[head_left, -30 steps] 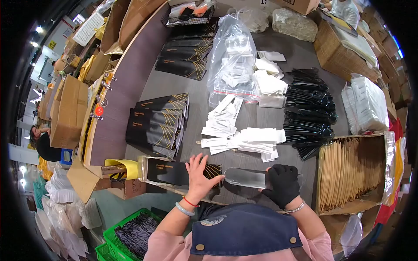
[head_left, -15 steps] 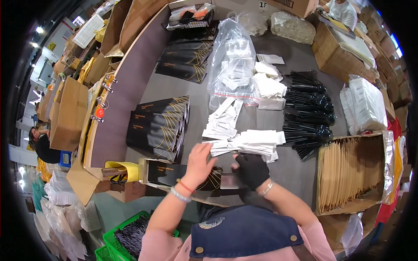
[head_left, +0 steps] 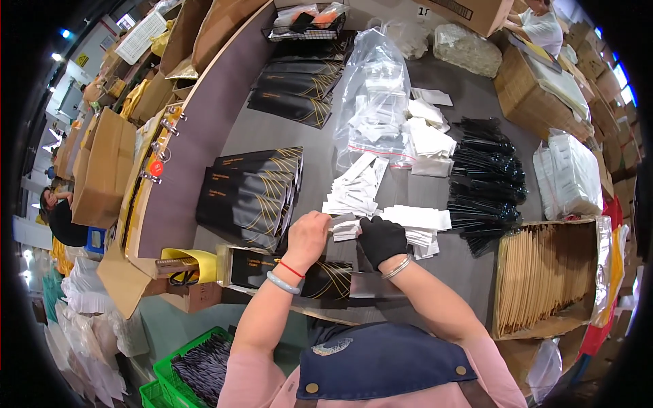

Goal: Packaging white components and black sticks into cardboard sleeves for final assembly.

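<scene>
Both hands are closed over the near end of the white packets, fingertips pointing inward. My bare left hand (head_left: 309,238) pinches the edge of a small flat packet (head_left: 342,219), which reaches toward the other hand. My right hand (head_left: 381,241), in a black glove, has its fingers closed at the opposite side of that packet; its fingertips are partly hidden. Loose white packets (head_left: 355,187) lie just beyond, and a fanned stack of white packets (head_left: 418,219) is right of the glove. Below the hands, a black pouch with gold lines (head_left: 323,280) lies at the table edge.
Black pouches (head_left: 241,197) are stacked at left, with more at the back. A clear bag of white packets (head_left: 374,102) lies mid-table. Black wrapped bundles (head_left: 486,177) sit to the right, beside a carton of tan strips (head_left: 544,279). A green crate (head_left: 166,370) stands below.
Both hands have moved forward from the table edge onto the white packets, and their fingers have closed. The view has shifted slightly.
</scene>
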`<state>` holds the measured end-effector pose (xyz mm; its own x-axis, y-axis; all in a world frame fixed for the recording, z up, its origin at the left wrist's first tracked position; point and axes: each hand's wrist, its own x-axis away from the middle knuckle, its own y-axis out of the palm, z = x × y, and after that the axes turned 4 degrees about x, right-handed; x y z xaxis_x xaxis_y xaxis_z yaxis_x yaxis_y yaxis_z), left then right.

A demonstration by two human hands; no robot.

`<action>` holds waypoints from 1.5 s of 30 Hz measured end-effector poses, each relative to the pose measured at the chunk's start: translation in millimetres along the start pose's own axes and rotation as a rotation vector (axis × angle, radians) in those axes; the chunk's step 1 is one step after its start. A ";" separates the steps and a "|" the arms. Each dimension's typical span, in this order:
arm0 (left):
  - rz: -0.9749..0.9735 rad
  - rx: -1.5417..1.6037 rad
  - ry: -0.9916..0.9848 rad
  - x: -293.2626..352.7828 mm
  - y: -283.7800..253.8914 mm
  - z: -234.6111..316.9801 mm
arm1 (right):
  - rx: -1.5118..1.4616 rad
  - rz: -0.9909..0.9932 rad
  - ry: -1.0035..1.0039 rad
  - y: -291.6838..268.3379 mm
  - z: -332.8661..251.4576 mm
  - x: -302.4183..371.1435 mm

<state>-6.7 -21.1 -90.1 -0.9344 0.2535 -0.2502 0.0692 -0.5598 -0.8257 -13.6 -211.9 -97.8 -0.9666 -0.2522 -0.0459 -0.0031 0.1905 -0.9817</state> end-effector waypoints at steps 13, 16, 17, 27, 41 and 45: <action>0.157 0.430 -0.244 0.4 -30.9 31.8 | -0.453 0.206 0.128 -89.8 43.8 85.2; 0.039 0.443 -0.221 -8.4 -11.6 50.6 | -0.564 0.453 0.344 -90.8 82.4 181.5; 0.027 0.477 -0.184 -7.5 -4.5 54.0 | -0.605 0.404 0.537 -84.6 85.1 221.3; -0.340 0.669 -0.081 -16.3 40.7 102.3 | -0.261 -0.063 1.679 146.8 55.9 570.8; -0.344 0.638 -0.051 4.0 22.0 126.5 | 0.107 -0.059 1.240 134.3 302.6 477.6; -0.326 0.612 -0.092 7.8 7.7 121.3 | 0.154 0.001 1.238 151.5 339.5 458.0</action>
<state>-55.9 -119.1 -37.1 -0.9017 0.4315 0.0278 -0.4038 -0.8172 -0.4113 -369.8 -620.6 -330.4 -0.5585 0.8260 0.0763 -0.0532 0.0561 -0.9970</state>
